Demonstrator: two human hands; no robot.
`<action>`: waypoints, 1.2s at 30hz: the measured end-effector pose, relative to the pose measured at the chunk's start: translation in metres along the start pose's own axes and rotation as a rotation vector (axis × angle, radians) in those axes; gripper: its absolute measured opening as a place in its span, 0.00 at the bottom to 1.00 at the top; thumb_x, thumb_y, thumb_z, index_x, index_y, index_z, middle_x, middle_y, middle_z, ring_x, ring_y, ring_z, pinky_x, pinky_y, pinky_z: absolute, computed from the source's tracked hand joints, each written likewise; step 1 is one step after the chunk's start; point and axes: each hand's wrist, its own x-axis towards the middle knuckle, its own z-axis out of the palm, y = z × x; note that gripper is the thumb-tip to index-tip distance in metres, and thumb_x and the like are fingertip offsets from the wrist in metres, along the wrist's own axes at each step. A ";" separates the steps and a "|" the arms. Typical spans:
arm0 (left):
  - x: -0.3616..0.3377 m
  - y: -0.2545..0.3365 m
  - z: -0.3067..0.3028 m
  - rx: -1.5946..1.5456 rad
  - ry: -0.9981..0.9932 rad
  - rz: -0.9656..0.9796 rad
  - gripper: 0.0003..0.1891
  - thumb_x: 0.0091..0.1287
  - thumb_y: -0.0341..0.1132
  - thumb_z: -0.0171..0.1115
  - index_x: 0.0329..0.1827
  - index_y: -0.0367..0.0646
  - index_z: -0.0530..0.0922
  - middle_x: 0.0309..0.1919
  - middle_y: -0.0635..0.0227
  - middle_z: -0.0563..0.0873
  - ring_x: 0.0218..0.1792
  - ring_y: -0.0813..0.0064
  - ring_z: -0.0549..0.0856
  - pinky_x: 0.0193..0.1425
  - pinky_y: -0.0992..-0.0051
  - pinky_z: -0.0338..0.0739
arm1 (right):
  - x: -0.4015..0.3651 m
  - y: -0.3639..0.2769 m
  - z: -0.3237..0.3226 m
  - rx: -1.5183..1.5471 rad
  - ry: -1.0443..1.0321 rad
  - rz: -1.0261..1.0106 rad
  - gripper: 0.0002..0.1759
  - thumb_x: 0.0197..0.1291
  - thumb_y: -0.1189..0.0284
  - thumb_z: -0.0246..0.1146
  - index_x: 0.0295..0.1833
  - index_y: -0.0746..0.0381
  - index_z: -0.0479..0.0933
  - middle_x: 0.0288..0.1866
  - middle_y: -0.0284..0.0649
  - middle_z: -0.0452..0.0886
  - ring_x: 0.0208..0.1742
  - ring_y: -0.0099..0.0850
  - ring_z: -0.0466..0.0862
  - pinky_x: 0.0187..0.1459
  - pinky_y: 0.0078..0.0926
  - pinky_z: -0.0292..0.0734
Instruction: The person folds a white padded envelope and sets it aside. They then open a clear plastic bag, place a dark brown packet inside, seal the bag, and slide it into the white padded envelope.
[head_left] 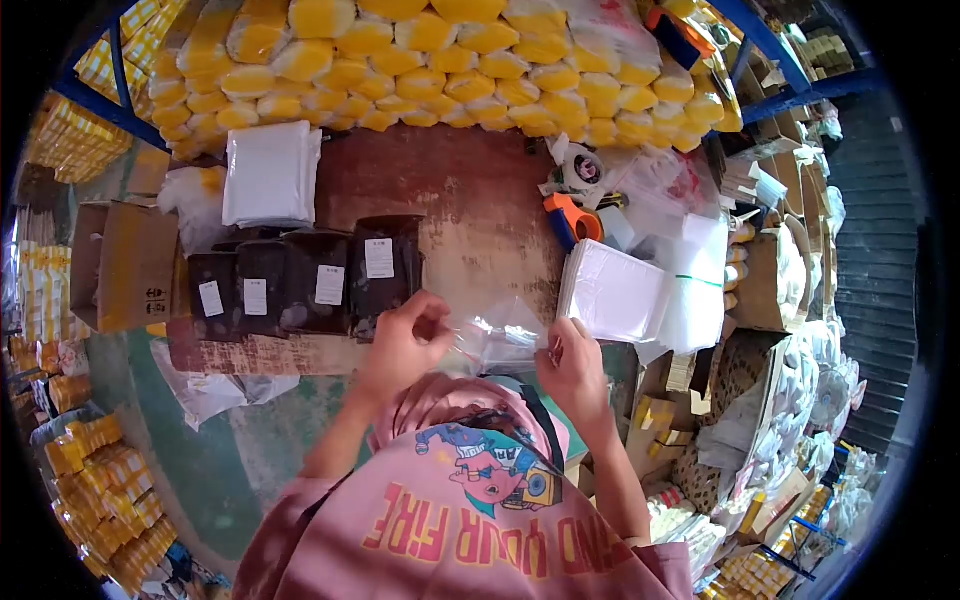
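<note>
A clear plastic bag (505, 338) is stretched between my two hands at the table's near edge. My left hand (408, 338) is curled closed at the bag's left end. At its right end, my right hand (574, 362) pinches the film. Just beyond my left hand stands a row of several dark packs (388, 292) with white printed labels, side by side. A stack of flat white sheets or bags (612, 292) lies right beside my right hand, its near corner close to my fingers.
Orange-and-blue tape dispenser (573, 222) and a tape roll (588, 170) sit at the right back. Clear plastic sleeves (698, 285) lie at the right edge. White packs (268, 175) are stacked at the left back, near an open cardboard box (125, 265). Yellow bundles (430, 60) line the back.
</note>
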 end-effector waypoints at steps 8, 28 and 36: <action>-0.017 -0.032 0.049 -0.232 -0.042 -0.018 0.22 0.57 0.24 0.71 0.54 0.40 0.74 0.36 0.66 0.83 0.36 0.78 0.84 0.40 0.77 0.79 | -0.017 -0.010 0.034 0.571 0.164 0.357 0.11 0.58 0.83 0.61 0.31 0.65 0.64 0.22 0.32 0.64 0.25 0.17 0.65 0.25 0.21 0.63; -0.037 -0.112 0.062 -0.246 -0.075 -0.292 0.08 0.62 0.20 0.60 0.42 0.34 0.73 0.26 0.58 0.84 0.28 0.65 0.89 0.28 0.68 0.88 | -0.070 0.050 0.123 0.292 0.143 0.296 0.12 0.62 0.76 0.60 0.27 0.72 0.74 0.18 0.43 0.76 0.21 0.22 0.76 0.24 0.26 0.70; -0.043 -0.084 0.037 0.223 -0.135 -0.196 0.11 0.55 0.31 0.62 0.41 0.40 0.82 0.25 0.54 0.85 0.27 0.62 0.87 0.34 0.64 0.79 | -0.056 0.058 0.111 0.062 0.238 0.210 0.16 0.50 0.79 0.66 0.46 0.69 0.76 0.34 0.49 0.80 0.33 0.44 0.83 0.35 0.37 0.79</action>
